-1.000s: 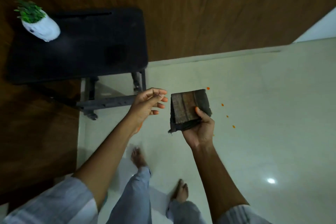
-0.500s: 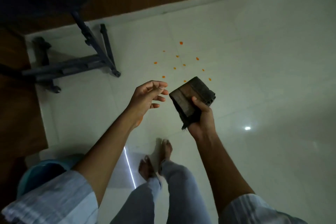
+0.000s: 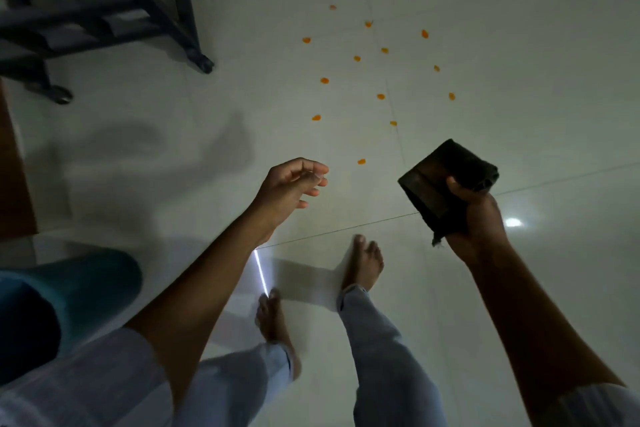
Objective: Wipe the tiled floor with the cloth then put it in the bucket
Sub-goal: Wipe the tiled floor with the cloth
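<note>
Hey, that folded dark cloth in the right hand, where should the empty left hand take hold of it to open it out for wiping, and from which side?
Probably the upper left corner of the cloth, coming in from the left. The right hand pinches its lower right part, thumb on top, so that corner sticks out free and faces the open left hand. The rolled fold on the far right edge looks bulkier to pinch.

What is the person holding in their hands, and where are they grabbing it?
The right hand holds a folded dark cloth, gripping its lower edge with the thumb on top. The left hand is open and holds nothing.
</note>
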